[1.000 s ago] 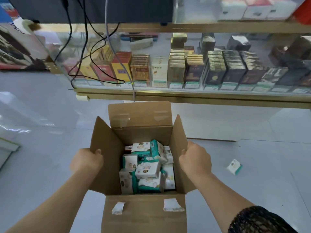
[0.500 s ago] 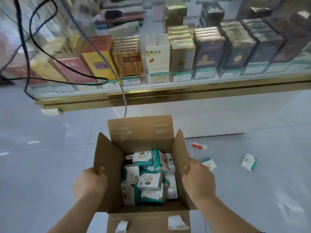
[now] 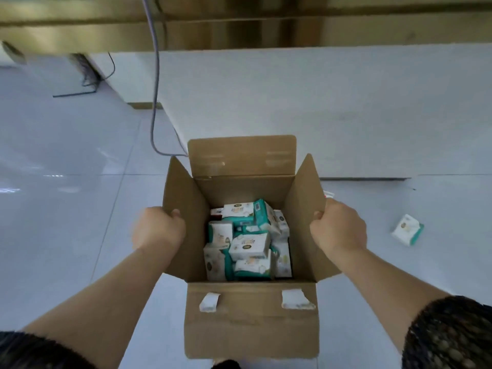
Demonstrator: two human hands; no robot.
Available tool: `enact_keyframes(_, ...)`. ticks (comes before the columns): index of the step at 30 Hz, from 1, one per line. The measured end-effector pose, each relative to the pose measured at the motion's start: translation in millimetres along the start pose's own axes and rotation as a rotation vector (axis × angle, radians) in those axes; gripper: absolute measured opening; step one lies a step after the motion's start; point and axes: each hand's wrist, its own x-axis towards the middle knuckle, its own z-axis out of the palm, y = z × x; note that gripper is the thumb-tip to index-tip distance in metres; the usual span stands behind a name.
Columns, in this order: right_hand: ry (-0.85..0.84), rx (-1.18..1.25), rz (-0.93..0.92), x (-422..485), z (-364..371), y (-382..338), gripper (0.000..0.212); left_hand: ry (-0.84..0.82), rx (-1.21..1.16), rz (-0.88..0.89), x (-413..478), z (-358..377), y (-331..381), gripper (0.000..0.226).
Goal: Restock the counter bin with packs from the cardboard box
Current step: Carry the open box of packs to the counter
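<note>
Both hands grip the box flaps
Left hand point(image 3: 159, 227) and right hand point(image 3: 339, 226) each curl over a side flap of the cardboard box point(image 3: 250, 323), packs point(image 3: 249, 245) heaped inside. The display shelf has left view, so the box is probably going down. Counter bin unseen.

The side flaps of the cardboard box point(image 3: 250, 323) hide the fingers of the left hand point(image 3: 158, 227) and the right hand point(image 3: 339, 227). The print on the packs point(image 3: 249, 245) is too blurred to read, and the upper ones cover those below. The counter point(image 3: 292, 22) is smeared and cut off by the top edge, as is the cable point(image 3: 155, 89).
</note>
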Motion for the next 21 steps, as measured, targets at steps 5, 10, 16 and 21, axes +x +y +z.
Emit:
enact_keyframes(5,0.025,0.05,-0.01,17,0,1,0.005,0.019,0.005,0.011,11,0,10,0.031)
enact_keyframes(10,0.047,0.027,-0.012,14,2,3,0.008,0.034,0.043,0.016,9,3,6,0.028)
enact_keyframes(16,0.042,0.038,-0.002,13,5,14,0.014,0.02,0.054,0.016,10,3,-4,0.029)
enact_keyframes(21,0.079,0.101,0.037,16,8,34,0.047,0.186,-0.036,0.027,6,-3,-19,0.072)
